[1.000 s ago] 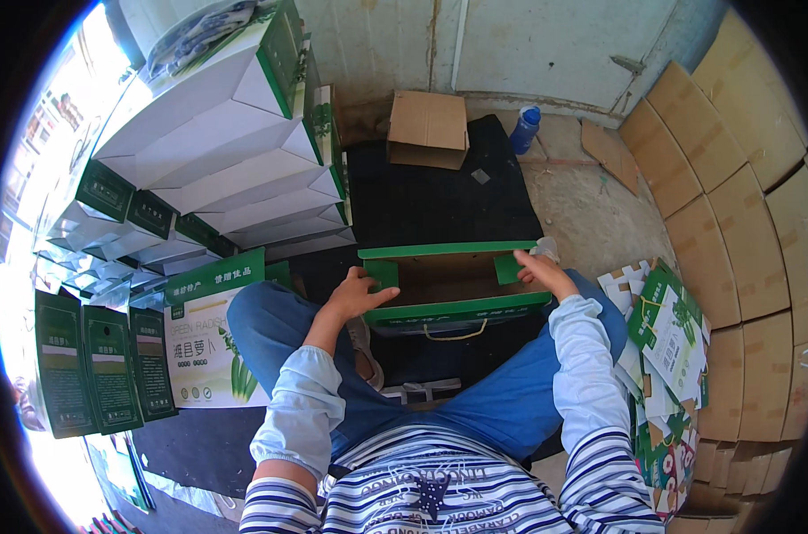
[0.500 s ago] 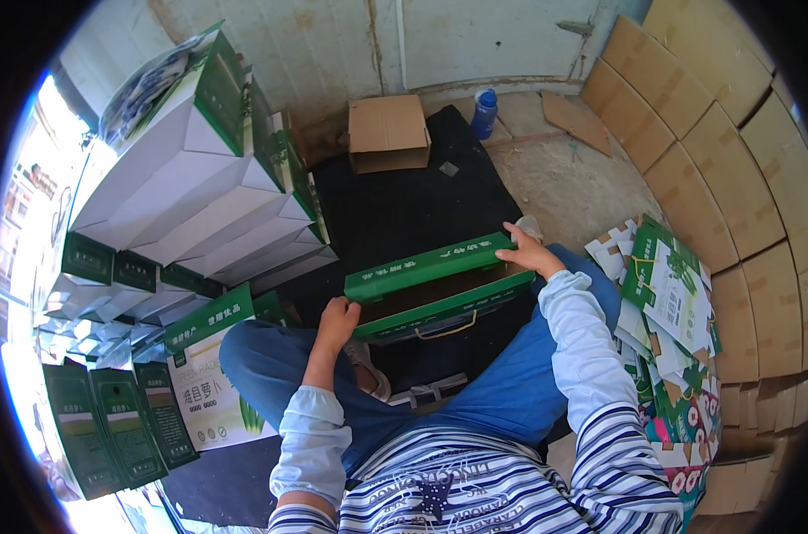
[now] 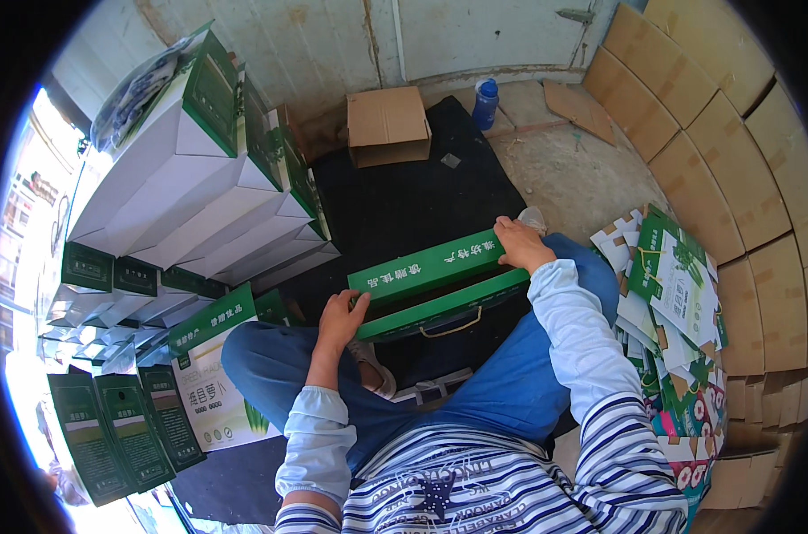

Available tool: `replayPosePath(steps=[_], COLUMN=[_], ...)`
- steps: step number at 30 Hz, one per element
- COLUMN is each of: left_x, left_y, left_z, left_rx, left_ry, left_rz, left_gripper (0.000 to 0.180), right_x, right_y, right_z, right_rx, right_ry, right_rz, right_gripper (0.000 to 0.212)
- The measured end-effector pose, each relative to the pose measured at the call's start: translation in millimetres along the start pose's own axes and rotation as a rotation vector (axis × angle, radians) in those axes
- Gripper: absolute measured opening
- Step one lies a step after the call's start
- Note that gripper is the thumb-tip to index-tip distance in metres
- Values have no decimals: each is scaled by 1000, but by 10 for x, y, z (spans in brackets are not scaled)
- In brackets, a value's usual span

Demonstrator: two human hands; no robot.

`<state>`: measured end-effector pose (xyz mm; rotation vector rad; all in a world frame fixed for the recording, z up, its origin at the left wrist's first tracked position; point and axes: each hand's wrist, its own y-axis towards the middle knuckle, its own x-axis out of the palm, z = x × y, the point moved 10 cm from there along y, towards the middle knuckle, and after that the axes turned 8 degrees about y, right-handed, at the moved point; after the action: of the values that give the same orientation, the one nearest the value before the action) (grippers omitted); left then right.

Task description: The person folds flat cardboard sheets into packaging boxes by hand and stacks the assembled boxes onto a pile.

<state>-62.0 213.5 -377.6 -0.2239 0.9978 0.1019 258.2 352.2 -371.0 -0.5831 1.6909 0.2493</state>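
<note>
Between my legs is a green cardboard gift box (image 3: 440,307) with a tan cord handle (image 3: 453,327) on its near side. Its far green flap (image 3: 426,264) leans over the top, leaving a narrow dark gap along the opening. My left hand (image 3: 340,320) grips the box's left end, thumb on the edge. At the right end my right hand (image 3: 521,244) is bent over the flap's corner, fingers on top.
Folded green-and-white cartons (image 3: 199,178) are stacked at left. Flat printed cartons (image 3: 675,285) lie in a heap at right, beside a wall of brown boxes (image 3: 720,196). Ahead, a small brown box (image 3: 388,125) sits on black cloth (image 3: 404,205) near a blue bottle (image 3: 485,105).
The far flap has tilted down toward me, and the box's opening has narrowed. My right hand has shifted slightly left, over the flap's end; my left hand has moved up a little.
</note>
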Motion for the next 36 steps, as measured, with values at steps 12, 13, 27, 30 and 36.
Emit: replayPosePath(steps=[12,13,27,30,36], left_x=[254,239,235,261,268], left_y=[106,110,105,122,109], left_z=[-146,-179,-141,-151,-126], left_rx=[-109,-89,64,53,53], left_ry=[-245,-253,132,159,137], left_rz=[-207,-193,-44,-51,-56], left_gripper=[64,59,56,56,55], right_x=[91,87,-180,-226,-86], right_y=[4,7,-290,-361,-418], right_z=[-36,-54,310,389,481], right_rx=[116,113,380,347,334], right_ry=[73,74,242,321,643], right_rz=[-187,-187,-140,-89,-151], right_gripper=[75,75,60,47,40])
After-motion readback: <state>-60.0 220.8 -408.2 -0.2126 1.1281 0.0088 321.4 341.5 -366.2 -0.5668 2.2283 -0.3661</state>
